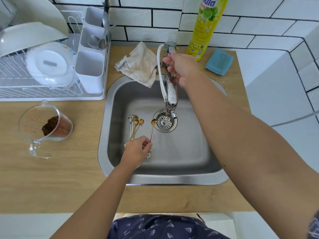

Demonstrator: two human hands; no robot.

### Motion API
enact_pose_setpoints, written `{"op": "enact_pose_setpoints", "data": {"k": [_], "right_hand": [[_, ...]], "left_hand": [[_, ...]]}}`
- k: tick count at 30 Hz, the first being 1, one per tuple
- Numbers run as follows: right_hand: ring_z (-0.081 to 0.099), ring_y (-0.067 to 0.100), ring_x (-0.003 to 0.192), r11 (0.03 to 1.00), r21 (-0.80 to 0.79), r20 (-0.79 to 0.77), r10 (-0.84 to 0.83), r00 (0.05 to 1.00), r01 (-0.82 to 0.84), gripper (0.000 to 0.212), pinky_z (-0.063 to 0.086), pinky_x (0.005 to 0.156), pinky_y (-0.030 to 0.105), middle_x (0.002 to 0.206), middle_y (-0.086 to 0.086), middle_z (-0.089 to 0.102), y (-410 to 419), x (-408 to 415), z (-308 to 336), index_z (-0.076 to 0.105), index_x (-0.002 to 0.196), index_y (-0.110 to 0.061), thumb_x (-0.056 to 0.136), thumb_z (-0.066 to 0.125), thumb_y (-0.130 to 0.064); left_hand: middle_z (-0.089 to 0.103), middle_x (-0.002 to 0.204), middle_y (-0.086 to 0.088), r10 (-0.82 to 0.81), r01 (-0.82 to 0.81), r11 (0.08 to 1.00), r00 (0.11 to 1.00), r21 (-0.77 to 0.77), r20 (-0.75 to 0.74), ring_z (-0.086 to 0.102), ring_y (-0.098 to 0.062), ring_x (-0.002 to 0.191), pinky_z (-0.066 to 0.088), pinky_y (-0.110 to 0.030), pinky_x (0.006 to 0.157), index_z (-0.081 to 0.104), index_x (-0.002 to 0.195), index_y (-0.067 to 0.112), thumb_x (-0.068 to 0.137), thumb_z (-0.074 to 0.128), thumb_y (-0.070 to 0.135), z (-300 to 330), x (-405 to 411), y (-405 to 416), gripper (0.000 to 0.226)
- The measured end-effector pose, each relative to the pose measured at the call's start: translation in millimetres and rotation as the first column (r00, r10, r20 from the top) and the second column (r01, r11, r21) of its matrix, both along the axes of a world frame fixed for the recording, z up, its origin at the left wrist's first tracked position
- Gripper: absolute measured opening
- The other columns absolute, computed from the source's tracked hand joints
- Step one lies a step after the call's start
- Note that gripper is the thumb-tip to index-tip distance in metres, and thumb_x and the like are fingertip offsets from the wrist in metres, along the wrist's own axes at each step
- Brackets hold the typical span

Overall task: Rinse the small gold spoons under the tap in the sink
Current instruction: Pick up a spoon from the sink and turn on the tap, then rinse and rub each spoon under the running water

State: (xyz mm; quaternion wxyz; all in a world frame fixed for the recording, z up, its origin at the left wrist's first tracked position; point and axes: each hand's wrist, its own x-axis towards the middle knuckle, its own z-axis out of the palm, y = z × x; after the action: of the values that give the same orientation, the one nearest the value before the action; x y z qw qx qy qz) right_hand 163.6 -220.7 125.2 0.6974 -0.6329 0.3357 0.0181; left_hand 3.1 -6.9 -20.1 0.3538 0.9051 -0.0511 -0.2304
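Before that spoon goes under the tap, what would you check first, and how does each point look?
1. Left hand holds one gold spoon by its handle: ok.
2. Right hand grips the tap: ok.
3. Water running: cannot tell.
4. Spoon bowl under the spout: not ok, it sits left of the drain.
5. Other spoons lie in the sink, apart from the drain: ok.

Wooden counter (57, 178) with dish rack (51, 96), measuring jug (45, 125), cloth (140, 63), soap bottle (205, 30), blue sponge (219, 62).
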Motion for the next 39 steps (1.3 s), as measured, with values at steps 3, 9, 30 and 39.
{"op": "enact_pose_setpoints", "data": {"k": [3, 9, 30, 39], "right_hand": [[0.05, 0.003, 0.051, 1.0, -0.015, -0.003, 0.003, 1.0, -0.003, 0.02, 0.036, 0.042, 0.016, 0.078, -0.009, 0.075, -1, 0, -1, 0.068, 0.1, -0.018, 0.108, 0.053, -0.03], [0.052, 0.003, 0.055, 0.999, 0.0, 0.039, -0.048, 0.998, 0.048, 0.019, 0.038, 0.042, 0.015, 0.082, -0.008, 0.076, -5, -5, -7, 0.07, 0.1, -0.018, 0.105, 0.057, -0.031], [0.073, 0.012, 0.083, 0.981, -0.001, -0.005, 0.193, 0.981, -0.193, 0.016, 0.056, 0.077, 0.029, 0.089, 0.003, 0.079, 33, -167, -160, 0.073, 0.105, -0.019, 0.092, 0.075, -0.011], [0.078, 0.012, 0.079, 0.97, 0.013, 0.046, 0.241, 0.969, -0.242, 0.008, 0.056, 0.067, 0.02, 0.092, 0.003, 0.08, 30, -161, -164, 0.072, 0.101, -0.018, 0.101, 0.064, -0.016]], "left_hand": [[0.073, 0.081, 0.007, -0.01, 0.011, 1.0, 1.0, 0.008, -0.012, 0.067, -0.002, 0.074, 0.054, -0.023, 0.075, 0.069, 0.1, 0.019, 0.097, 0.063, 0.029, -1, 0, -1, 0.012], [0.073, 0.081, 0.006, -0.038, 0.038, 0.999, 0.999, 0.005, -0.026, 0.068, -0.005, 0.076, 0.054, -0.023, 0.073, 0.068, 0.099, 0.02, 0.097, 0.063, 0.028, -2, 0, -2, 0.009], [0.072, 0.08, 0.006, -0.133, 0.118, 0.983, 0.985, -0.142, -0.106, 0.071, 0.0, 0.061, 0.045, -0.007, 0.055, 0.064, 0.09, 0.024, 0.099, 0.059, 0.022, -8, -6, -14, 0.01], [0.072, 0.078, 0.003, -0.17, 0.152, 0.978, 0.978, -0.142, -0.123, 0.073, -0.005, 0.062, 0.048, -0.011, 0.053, 0.065, 0.09, 0.021, 0.101, 0.056, 0.022, -16, -5, -15, 0.014]]}}
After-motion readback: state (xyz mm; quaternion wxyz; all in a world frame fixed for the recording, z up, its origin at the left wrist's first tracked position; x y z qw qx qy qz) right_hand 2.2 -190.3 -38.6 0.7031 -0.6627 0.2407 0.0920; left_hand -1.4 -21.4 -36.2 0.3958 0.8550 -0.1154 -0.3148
